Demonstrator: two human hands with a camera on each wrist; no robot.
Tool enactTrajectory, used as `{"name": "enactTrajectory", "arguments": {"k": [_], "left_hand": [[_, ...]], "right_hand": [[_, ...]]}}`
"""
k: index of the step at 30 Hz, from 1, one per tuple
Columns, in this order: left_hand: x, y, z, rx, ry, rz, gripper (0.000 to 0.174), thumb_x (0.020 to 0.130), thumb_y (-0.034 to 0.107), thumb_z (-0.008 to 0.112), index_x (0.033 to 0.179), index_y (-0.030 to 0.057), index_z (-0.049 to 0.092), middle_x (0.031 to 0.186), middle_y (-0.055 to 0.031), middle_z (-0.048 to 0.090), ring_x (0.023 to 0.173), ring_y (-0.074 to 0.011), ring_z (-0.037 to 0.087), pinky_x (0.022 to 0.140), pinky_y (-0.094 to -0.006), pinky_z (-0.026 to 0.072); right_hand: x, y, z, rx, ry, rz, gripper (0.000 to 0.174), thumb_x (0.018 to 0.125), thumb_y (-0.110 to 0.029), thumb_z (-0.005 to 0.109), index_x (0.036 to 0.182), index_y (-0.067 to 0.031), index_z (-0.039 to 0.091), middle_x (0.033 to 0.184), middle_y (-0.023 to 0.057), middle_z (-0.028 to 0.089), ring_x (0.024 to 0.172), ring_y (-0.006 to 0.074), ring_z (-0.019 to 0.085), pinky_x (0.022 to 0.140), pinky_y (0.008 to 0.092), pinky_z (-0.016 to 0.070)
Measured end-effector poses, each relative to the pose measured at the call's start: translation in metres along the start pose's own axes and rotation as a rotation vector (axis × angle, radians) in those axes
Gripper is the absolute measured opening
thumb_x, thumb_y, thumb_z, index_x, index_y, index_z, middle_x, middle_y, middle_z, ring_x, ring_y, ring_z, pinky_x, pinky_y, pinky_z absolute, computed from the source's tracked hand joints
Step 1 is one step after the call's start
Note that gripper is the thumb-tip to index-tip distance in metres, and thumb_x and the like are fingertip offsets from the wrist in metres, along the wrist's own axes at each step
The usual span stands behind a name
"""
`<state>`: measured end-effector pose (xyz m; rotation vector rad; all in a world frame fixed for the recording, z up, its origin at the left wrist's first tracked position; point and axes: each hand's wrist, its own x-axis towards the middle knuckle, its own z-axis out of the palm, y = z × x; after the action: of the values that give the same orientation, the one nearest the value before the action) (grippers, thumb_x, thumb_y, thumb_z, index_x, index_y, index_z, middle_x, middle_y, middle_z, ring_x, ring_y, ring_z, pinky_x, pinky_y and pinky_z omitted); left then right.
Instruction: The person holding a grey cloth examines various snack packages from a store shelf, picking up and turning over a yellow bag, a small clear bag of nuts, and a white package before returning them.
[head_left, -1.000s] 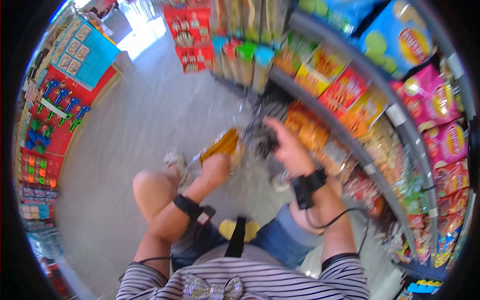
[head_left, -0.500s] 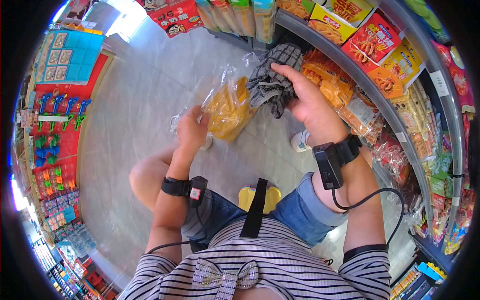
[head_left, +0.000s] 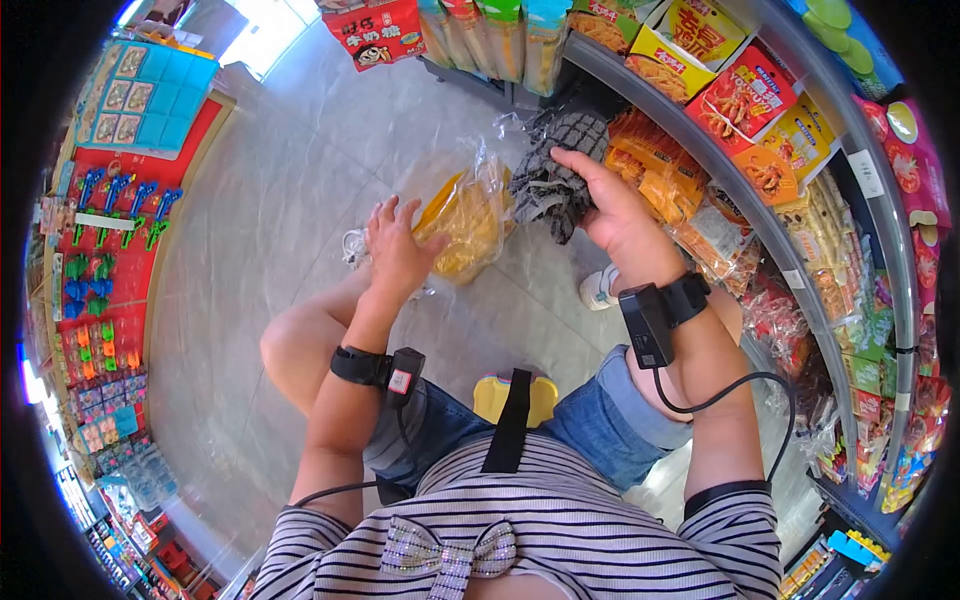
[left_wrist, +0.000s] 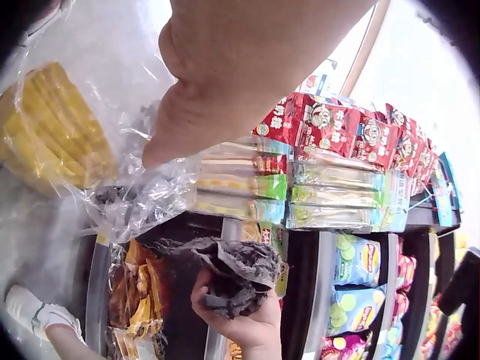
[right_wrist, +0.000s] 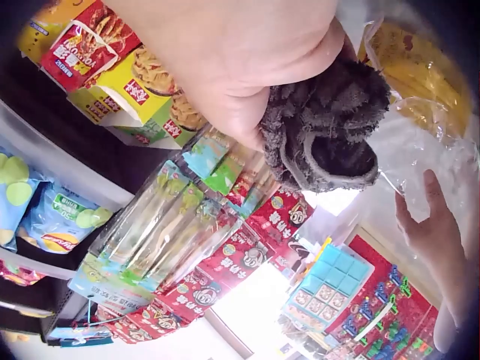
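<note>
My right hand (head_left: 622, 218) grips a bunched dark grey checked cloth (head_left: 541, 184) close to the shelf edge. In the right wrist view the cloth (right_wrist: 330, 127) hangs in folds from my curled fingers. To the left, my left hand (head_left: 398, 252) has its fingers spread and holds nothing. It is right beside a clear plastic bag (head_left: 468, 222) with yellow contents. The left wrist view shows the yellow contents (left_wrist: 56, 131) as long strips behind crinkled film, below my left hand (left_wrist: 217, 82). The bag's loose film reaches up to the cloth.
Snack shelves curve along the right, with orange packets (head_left: 655, 165) on the lowest level beside my right hand. Red candy bags (head_left: 375, 32) hang ahead. On the left stands a red display (head_left: 125, 255) with small toys. Grey tiled floor (head_left: 270, 200) lies between.
My left hand has let go of the plastic bag and spread its fingers. The right hand still holds the cloth, in nearly the same place as half a second ago.
</note>
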<state>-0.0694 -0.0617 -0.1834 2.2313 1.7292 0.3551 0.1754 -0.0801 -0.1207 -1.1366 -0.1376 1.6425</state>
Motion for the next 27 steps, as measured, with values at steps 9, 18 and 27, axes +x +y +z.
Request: {"name": "enactTrajectory", "arguments": {"k": [9,18,27], "left_hand": [[0.004,0.003,-0.008,0.042,-0.063,-0.115,0.080,0.059,0.043,0.072,0.123,0.0089,0.039,0.131,-0.0217,0.029,0.123,-0.0388,0.022,0.096,-0.0522,0.0217],[0.007,-0.006,0.000,0.026,-0.335,-0.147,0.071,0.068,0.052,0.062,0.120,0.0070,0.043,0.107,-0.0194,0.054,0.105,-0.0337,0.048,0.088,-0.0512,0.0307],[-0.017,0.022,0.029,-0.152,-0.739,0.163,0.062,0.073,0.052,0.055,0.108,0.0017,0.051,0.091,-0.0228,0.058,0.087,-0.0360,0.056,0.073,-0.0402,0.0435]], "right_hand": [[0.027,0.052,-0.044,0.033,-0.102,0.019,0.026,0.079,-0.027,0.055,0.100,-0.0123,0.056,0.094,-0.0003,0.060,0.095,0.0140,0.053,0.089,0.0326,0.0370],[0.003,0.154,-0.032,0.611,-0.370,0.038,0.045,0.083,-0.038,0.045,0.117,-0.0088,0.046,0.115,0.0069,0.051,0.104,0.0236,0.049,0.091,0.0384,0.0365],[-0.052,0.137,-0.067,0.443,-0.228,-0.070,0.046,0.078,-0.035,0.053,0.115,-0.0072,0.047,0.108,0.0073,0.054,0.100,0.0232,0.051,0.088,0.0383,0.0384]]}}
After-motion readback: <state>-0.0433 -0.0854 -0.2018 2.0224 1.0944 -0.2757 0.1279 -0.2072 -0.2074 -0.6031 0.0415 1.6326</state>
